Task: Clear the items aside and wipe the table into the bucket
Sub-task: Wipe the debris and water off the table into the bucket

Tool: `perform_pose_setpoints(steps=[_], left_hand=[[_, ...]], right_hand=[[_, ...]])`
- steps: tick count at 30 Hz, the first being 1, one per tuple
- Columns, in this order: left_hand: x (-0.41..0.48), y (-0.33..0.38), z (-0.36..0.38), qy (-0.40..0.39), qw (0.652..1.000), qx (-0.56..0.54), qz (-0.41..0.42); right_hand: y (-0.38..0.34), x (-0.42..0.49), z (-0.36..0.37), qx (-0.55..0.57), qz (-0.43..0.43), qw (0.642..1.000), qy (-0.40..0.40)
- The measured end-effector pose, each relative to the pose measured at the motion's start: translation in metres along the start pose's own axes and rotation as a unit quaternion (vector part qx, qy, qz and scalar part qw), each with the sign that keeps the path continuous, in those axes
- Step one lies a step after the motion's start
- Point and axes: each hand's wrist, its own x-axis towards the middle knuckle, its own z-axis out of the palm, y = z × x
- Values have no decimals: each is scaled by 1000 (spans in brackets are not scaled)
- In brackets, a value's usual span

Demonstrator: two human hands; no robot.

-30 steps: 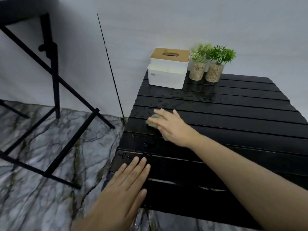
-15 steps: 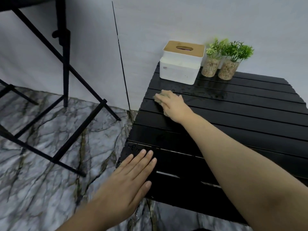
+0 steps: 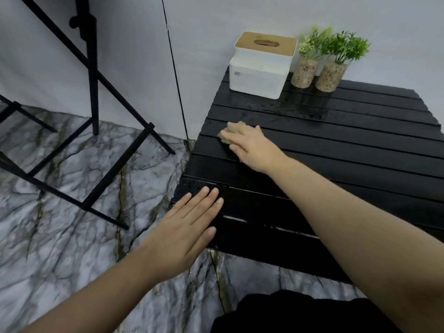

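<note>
While the left hand lies flat, fingers apart, the right hand presses a sponge (greenish) onto the wet tabletop.

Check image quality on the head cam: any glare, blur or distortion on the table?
Head view: soft, even light, no hard shadows; faint sheen and droplets on the wet slats of the black table in front of the tissue box; wide-angle bowing bends the stand legs and table edges; right hand on the sponge slightly soft, left hand sharp; the two potted plants a little soft.
</note>
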Motion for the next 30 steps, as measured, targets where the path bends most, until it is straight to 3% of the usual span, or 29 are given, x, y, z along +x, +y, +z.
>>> perform_pose_setpoints(steps=[2,4,5,8,9,13,15,18,21,22,24,27,30], left_hand=[[1,-1,0,-1,1000,1,1],[3,-2,0,-3,1000,-11,2],[3,-2,0,-6,1000,-18,3],[3,-2,1,-8,1000,-26,0],[3,-3,1,-7,1000,-26,2],[3,-4,3,-2,999,-27,17],[4,-5,-3,0,996,-82,20],[22,-22,-24,-21,977,-211,-27],[67,-65,-37,0,970,-233,-68],[85,-78,-38,-12,974,-217,-59],[117,-96,-34,-51,983,-177,-12],[145,-104,-24,-77,987,-135,34],[149,-107,-22,-78,991,-97,56]], right_hand=[[-21,-20,9,21,-120,992,-31],[-18,-20,1,6,-163,986,-36],[-9,-11,-4,-12,-136,990,-22],[14,22,-8,-47,52,996,51],[8,27,-2,-46,48,996,67],[-46,2,29,-6,-166,986,-9],[-34,-10,17,16,-181,983,-14],[22,-23,-9,-2,-75,996,48],[43,-43,-18,-21,43,995,84],[28,-49,-13,-27,33,995,96],[-16,-63,7,-21,-81,993,82],[-85,-93,37,3,-252,967,-32],[-88,-85,32,15,-228,972,-49]])
